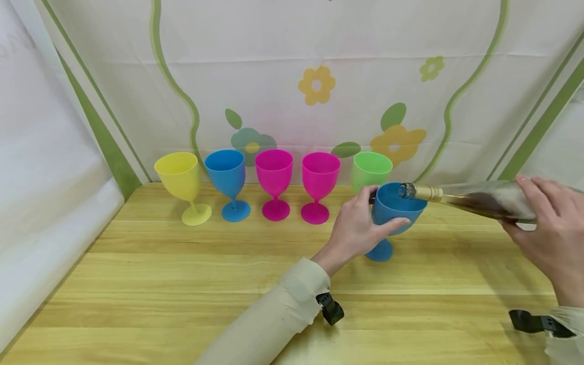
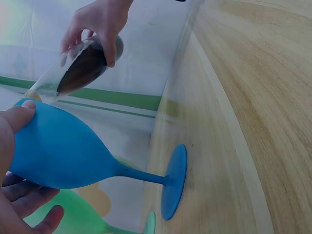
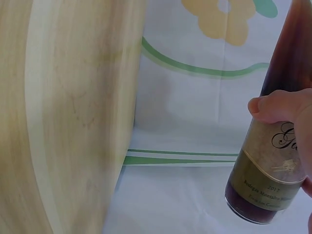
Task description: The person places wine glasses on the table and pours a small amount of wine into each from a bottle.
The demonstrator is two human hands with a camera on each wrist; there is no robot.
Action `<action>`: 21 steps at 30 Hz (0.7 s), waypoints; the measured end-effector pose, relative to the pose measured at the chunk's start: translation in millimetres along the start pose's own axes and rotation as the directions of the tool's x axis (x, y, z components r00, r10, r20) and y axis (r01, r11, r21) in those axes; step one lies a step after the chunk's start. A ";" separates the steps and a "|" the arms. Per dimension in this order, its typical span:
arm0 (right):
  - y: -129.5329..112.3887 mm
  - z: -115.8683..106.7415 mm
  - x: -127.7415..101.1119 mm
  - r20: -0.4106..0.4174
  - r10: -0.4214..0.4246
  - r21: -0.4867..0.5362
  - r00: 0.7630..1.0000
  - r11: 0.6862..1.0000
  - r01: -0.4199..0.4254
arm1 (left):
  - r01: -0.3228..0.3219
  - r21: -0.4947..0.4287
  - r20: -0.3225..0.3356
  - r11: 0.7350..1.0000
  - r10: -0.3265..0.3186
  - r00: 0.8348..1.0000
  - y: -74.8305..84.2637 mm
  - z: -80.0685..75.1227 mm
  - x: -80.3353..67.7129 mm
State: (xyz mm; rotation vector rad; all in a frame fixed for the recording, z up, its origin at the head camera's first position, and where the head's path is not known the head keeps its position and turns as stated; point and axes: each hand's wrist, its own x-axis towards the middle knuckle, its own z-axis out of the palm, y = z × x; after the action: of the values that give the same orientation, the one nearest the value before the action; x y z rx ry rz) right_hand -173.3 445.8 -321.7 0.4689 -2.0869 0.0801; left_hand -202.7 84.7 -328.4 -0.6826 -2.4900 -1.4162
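My left hand (image 1: 353, 225) grips the bowl of a blue goblet (image 1: 398, 215), thumb on the near side and fingers round the far side. In the head view the goblet leans to the right; whether its foot touches the table I cannot tell. My right hand (image 1: 556, 228) holds a clear wine bottle (image 1: 483, 200) tipped nearly level, its mouth over the goblet's rim. Dark liquid lies inside the bottle, and the right wrist view shows its printed label (image 3: 270, 168). The goblet's inside is mostly hidden. Partly behind the goblet stands a green goblet (image 1: 371, 170).
Along the back of the wooden table (image 1: 191, 304) stand a yellow goblet (image 1: 180, 177), another blue goblet (image 1: 226, 175), a pink goblet (image 1: 275, 175) and a second pink goblet (image 1: 321, 177). A white cloth (image 1: 274, 30) with printed flowers hangs behind them.
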 end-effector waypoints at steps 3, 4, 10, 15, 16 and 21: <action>0.5 -0.6 0.6 -0.002 -0.004 0.014 1.000 1.000 0.004 | 0.001 -0.006 0.001 1.000 -0.001 1.000 -0.1 -0.3 -0.2; 0.9 -0.3 0.8 -0.011 -0.006 0.021 1.000 1.000 0.006 | 0.000 -0.006 0.001 1.000 0.000 1.000 0.0 -0.4 -0.4; 3.0 1.7 2.0 -0.069 -0.019 0.048 0.997 0.999 0.023 | -0.001 -0.003 -0.001 1.000 0.001 1.000 0.3 -1.1 -1.3; 1.1 -1.6 3.4 -0.035 -0.003 0.045 0.999 0.999 0.005 | 0.001 -0.003 -0.002 1.000 -0.001 1.000 0.2 -1.3 -1.3; 0.7 -2.3 3.6 -0.025 0.002 0.045 1.000 0.999 -0.001 | 0.001 -0.002 -0.002 1.000 -0.001 1.000 0.3 -1.3 -1.3; -0.6 -4.8 4.6 -0.002 0.014 0.042 1.000 0.999 -0.014 | 0.001 0.005 0.000 1.000 -0.001 1.000 0.1 -0.6 -1.4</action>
State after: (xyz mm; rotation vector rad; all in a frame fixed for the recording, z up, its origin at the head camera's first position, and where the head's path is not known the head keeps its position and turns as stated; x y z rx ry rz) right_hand -171.3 445.1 -315.4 0.4792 -2.0895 0.1331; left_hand -201.5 83.8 -328.6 -0.6807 -2.4933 -1.4103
